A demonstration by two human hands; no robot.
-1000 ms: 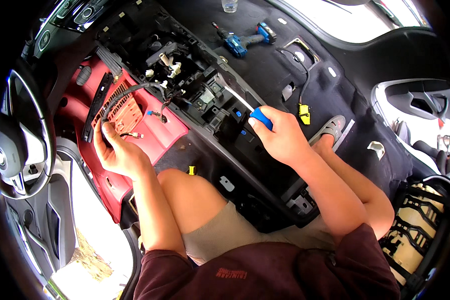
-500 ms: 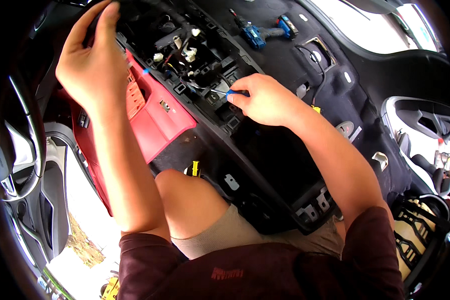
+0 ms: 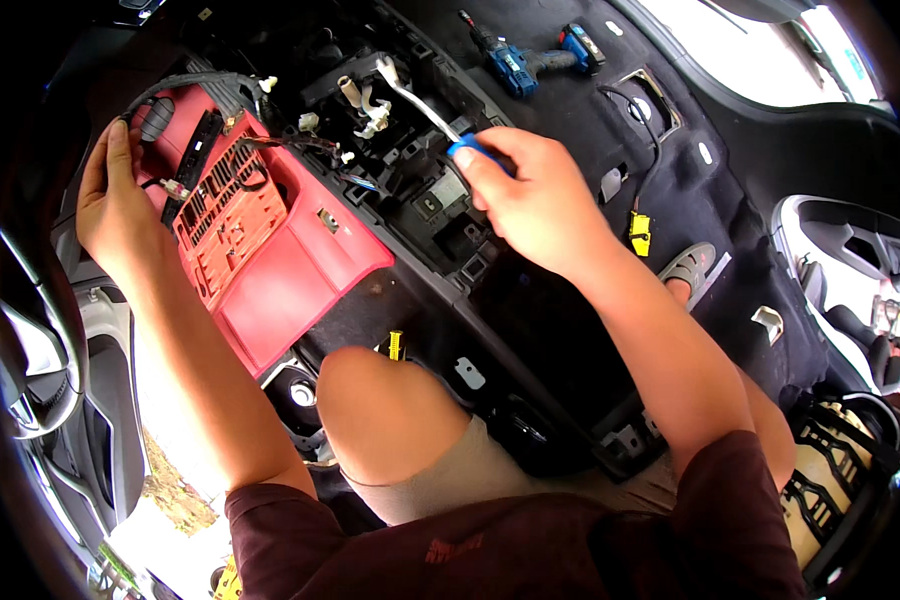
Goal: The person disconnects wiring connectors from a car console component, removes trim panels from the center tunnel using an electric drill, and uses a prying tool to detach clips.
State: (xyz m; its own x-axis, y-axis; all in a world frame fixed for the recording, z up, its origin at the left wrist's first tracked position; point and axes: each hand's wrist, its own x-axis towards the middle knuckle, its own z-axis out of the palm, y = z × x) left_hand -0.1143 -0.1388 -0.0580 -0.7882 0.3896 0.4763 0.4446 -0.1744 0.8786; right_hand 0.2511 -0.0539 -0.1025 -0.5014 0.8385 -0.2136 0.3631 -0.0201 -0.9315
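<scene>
My right hand (image 3: 540, 195) is closed round the blue handle of a forked pry tool (image 3: 425, 107). Its bare metal shaft points up and left over the opened centre console (image 3: 450, 195). At the left, the fingers of my left hand (image 3: 120, 200) pinch the end of a black wiring harness (image 3: 205, 80), which arcs over a red panel (image 3: 310, 270). On that panel lies an orange slotted tool tray (image 3: 245, 215). Loose white connectors (image 3: 373, 122) and wires stick up out of the console, just left of the pry tool.
A blue cordless drill (image 3: 530, 68) lies on the black car floor at the upper right. Nearer sits a yellow connector (image 3: 640, 235) on a cable, beside my sandalled foot (image 3: 692, 272). My knee (image 3: 375, 410) is against the console's left side; a steering wheel (image 3: 60, 330) stands far left.
My left hand has moved down and left, and the harness shows in its fingers. My right hand has raised the pry tool, whose tip was down among the console parts.
</scene>
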